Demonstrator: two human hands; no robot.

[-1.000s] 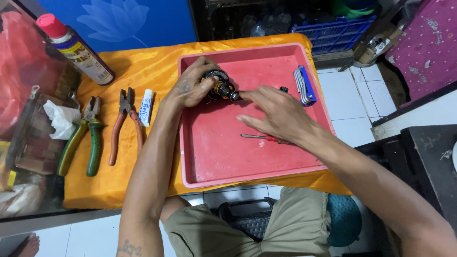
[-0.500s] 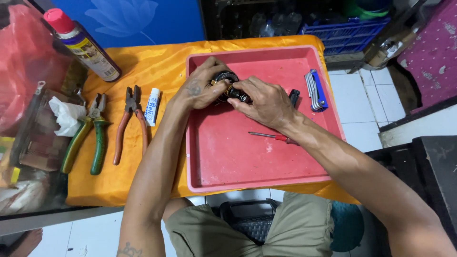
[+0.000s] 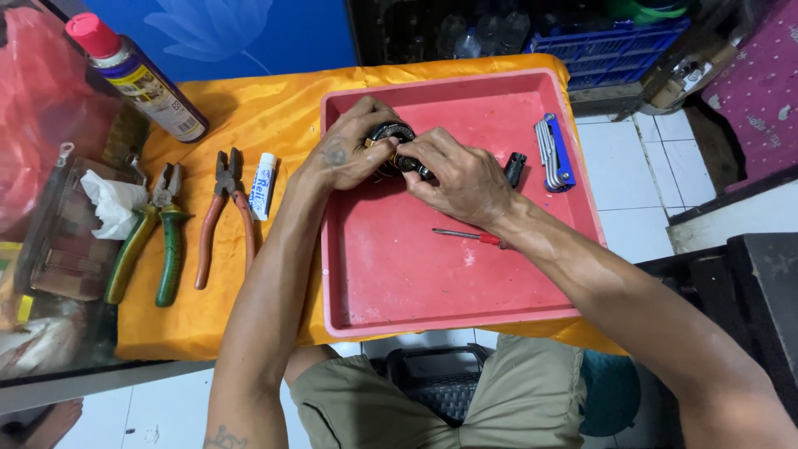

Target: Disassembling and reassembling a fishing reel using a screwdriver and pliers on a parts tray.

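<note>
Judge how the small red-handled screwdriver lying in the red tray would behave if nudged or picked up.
The screwdriver looks thin and rigid, so probably light and stiff. Its round shaft may roll on the tray floor.

Two hands: left hand (image 3: pixel 345 158) and right hand (image 3: pixel 461 179), both closed around one small dark round mechanical part (image 3: pixel 392 133). One red tray (image 3: pixel 449 283) containing one small red-handled screwdriver (image 3: pixel 470 237), one blue folding hex-key set (image 3: pixel 554 152) and one small black piece (image 3: pixel 514 169). On the one orange-covered tabletop (image 3: pixel 249 108): two pairs of pliers, green-handled (image 3: pixel 150 249) and brown-handled (image 3: pixel 223 218); one small white tube (image 3: pixel 263 185); one red-capped spray can (image 3: pixel 137 76); one crumpled white tissue (image 3: pixel 112 202).
</note>
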